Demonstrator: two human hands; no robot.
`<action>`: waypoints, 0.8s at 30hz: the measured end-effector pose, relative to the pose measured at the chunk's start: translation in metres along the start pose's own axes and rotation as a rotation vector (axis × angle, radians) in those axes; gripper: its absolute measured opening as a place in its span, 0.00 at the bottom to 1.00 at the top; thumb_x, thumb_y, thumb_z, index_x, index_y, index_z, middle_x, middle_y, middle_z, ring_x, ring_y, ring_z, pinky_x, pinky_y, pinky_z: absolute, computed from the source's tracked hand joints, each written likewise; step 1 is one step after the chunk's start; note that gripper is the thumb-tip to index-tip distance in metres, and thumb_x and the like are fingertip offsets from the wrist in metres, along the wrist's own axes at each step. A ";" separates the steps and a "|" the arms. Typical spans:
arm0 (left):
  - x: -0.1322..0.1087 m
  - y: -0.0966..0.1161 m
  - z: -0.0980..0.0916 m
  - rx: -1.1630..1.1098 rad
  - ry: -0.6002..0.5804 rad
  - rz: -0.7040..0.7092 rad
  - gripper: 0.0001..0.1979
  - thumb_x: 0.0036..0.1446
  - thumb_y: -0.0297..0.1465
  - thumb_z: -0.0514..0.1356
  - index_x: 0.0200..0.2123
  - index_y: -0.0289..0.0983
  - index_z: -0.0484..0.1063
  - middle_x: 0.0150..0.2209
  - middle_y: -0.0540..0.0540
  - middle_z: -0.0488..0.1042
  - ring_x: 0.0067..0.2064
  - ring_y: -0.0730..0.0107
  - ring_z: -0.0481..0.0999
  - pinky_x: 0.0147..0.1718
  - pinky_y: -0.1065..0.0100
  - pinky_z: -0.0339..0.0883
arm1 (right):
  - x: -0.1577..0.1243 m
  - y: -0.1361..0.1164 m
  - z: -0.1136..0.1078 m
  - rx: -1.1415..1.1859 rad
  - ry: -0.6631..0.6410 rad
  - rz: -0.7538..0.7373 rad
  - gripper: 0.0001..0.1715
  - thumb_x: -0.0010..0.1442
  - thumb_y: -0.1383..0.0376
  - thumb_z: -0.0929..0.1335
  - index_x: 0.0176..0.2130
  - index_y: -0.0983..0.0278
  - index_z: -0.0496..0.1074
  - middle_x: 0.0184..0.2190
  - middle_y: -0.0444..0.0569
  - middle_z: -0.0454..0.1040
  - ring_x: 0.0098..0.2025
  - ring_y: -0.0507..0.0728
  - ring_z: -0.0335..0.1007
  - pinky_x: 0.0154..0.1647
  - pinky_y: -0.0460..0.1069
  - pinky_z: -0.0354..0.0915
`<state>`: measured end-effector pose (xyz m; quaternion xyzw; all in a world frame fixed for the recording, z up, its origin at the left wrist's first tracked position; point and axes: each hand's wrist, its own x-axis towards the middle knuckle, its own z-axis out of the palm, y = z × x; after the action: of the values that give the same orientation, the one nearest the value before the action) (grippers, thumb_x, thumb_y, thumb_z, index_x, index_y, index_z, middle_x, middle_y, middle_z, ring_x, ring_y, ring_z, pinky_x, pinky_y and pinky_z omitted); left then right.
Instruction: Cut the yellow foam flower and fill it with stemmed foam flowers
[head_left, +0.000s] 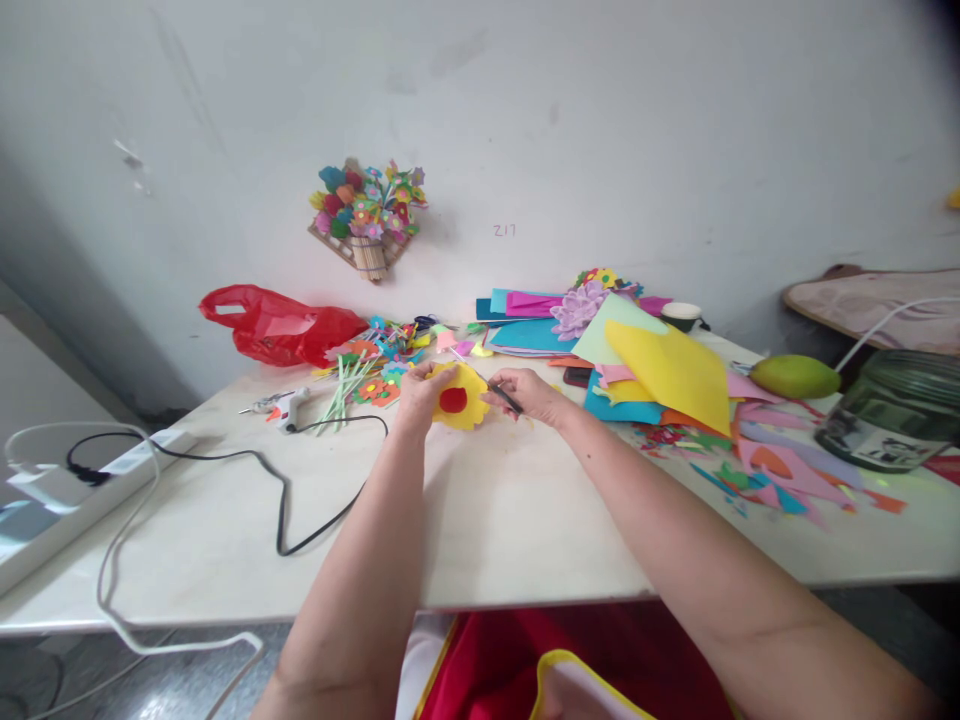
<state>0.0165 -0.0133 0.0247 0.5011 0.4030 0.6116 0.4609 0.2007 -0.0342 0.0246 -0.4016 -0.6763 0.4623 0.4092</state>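
A yellow flower (460, 396) with a red centre (452, 401) sits between the hands near the middle of the table (480, 560); the left hand (420, 393) pinches its left edge, while the right hand's (531, 393) fingers are curled around a slender dark-handled tool (507, 398), its kind unclear. Good handling would keep the pinch close to the worked edge and the petals unbent; the roughly round flower, red-centred face toward the viewer, has no clear long axis; the tool's runs obliquely, handle toward lower right, tip toward upper left.
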 end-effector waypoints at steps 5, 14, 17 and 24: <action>0.001 0.000 -0.004 0.014 -0.024 0.003 0.19 0.32 0.40 0.70 0.20 0.35 0.66 0.18 0.53 0.69 0.18 0.75 0.67 0.18 0.72 0.61 | 0.000 0.000 0.000 0.010 -0.003 0.002 0.24 0.39 0.56 0.76 0.31 0.67 0.70 0.15 0.37 0.64 0.14 0.44 0.56 0.12 0.41 0.54; 0.001 0.000 -0.008 0.015 -0.092 -0.007 0.18 0.33 0.40 0.71 0.21 0.35 0.67 0.17 0.52 0.69 0.18 0.75 0.67 0.18 0.73 0.61 | 0.000 0.002 -0.002 0.039 0.052 -0.031 0.25 0.38 0.54 0.76 0.31 0.66 0.68 0.16 0.37 0.64 0.17 0.45 0.57 0.16 0.43 0.56; 0.001 0.001 -0.008 0.026 -0.130 -0.004 0.18 0.33 0.40 0.71 0.21 0.35 0.68 0.17 0.52 0.69 0.18 0.75 0.67 0.18 0.73 0.60 | 0.003 0.004 -0.003 0.033 0.117 -0.058 0.26 0.36 0.55 0.76 0.32 0.66 0.67 0.17 0.36 0.64 0.18 0.45 0.57 0.18 0.43 0.55; 0.000 0.001 -0.009 0.104 -0.233 -0.041 0.18 0.35 0.41 0.70 0.20 0.35 0.68 0.17 0.51 0.70 0.18 0.74 0.68 0.17 0.74 0.59 | 0.010 0.009 -0.005 0.132 0.222 -0.162 0.27 0.35 0.63 0.75 0.36 0.65 0.66 0.24 0.40 0.70 0.28 0.50 0.67 0.32 0.47 0.64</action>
<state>0.0076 -0.0134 0.0243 0.5837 0.3880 0.5181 0.4903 0.2033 -0.0214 0.0194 -0.3668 -0.6253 0.4240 0.5429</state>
